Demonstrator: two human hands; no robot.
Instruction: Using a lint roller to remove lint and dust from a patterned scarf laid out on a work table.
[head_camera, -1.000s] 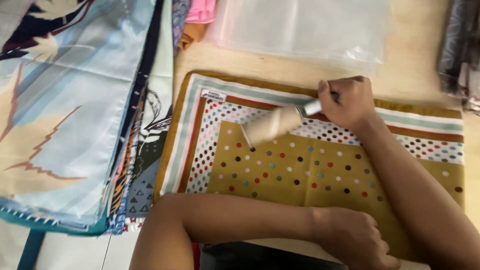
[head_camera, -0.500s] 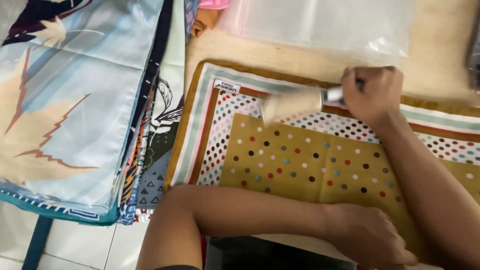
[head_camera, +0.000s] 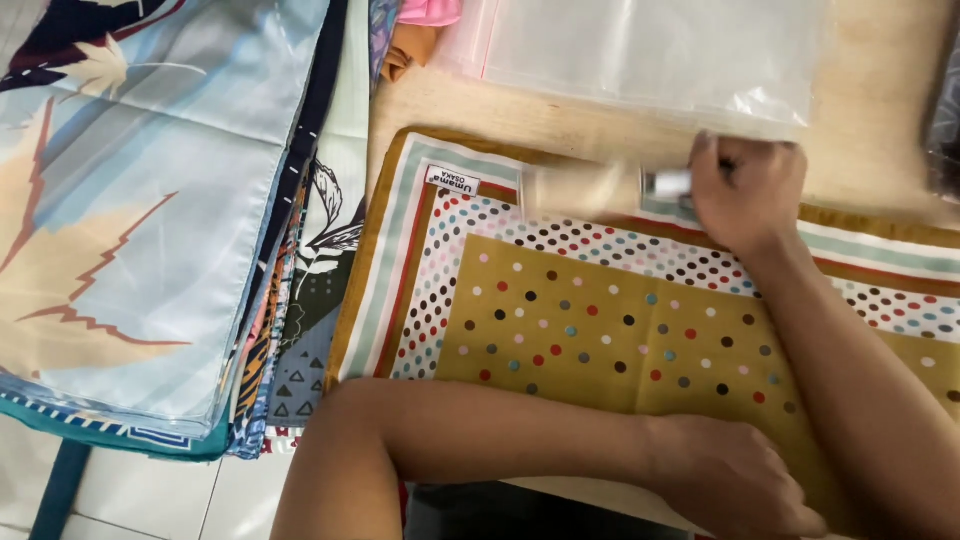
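The right hand (head_camera: 745, 190) is closed around the white handle of a lint roller (head_camera: 600, 188), whose pale cylinder lies blurred on the far border of a mustard-yellow scarf (head_camera: 600, 340) with coloured polka dots. Compared with the view a second ago, the roller has moved: then it sat tilted over the band of small dots on white, with its head lower on the cloth. Now it lies nearly level, higher up on the striped edge, close to the small sewn label (head_camera: 452, 183) at the scarf's far left corner. The hand has travelled with it toward the far edge, and the blur suggests that the stroke is under way at this instant.

The left hand (head_camera: 735, 480) rests palm down on the scarf's near edge, fingers loosely curled and holding nothing, with the forearm lying across the bottom of the cloth. It has kept the same place through all three views, pinning the fabric flat on the wooden table (head_camera: 880, 150).

Judging from this, the dotted band has been covered and the outer border is now getting its pass.

Beyond the scarf lies a clear plastic bag (head_camera: 640, 50). To the left, a stack of folded scarves (head_camera: 150, 220), the top one pale blue with leaf shapes, hangs over the table's edge.
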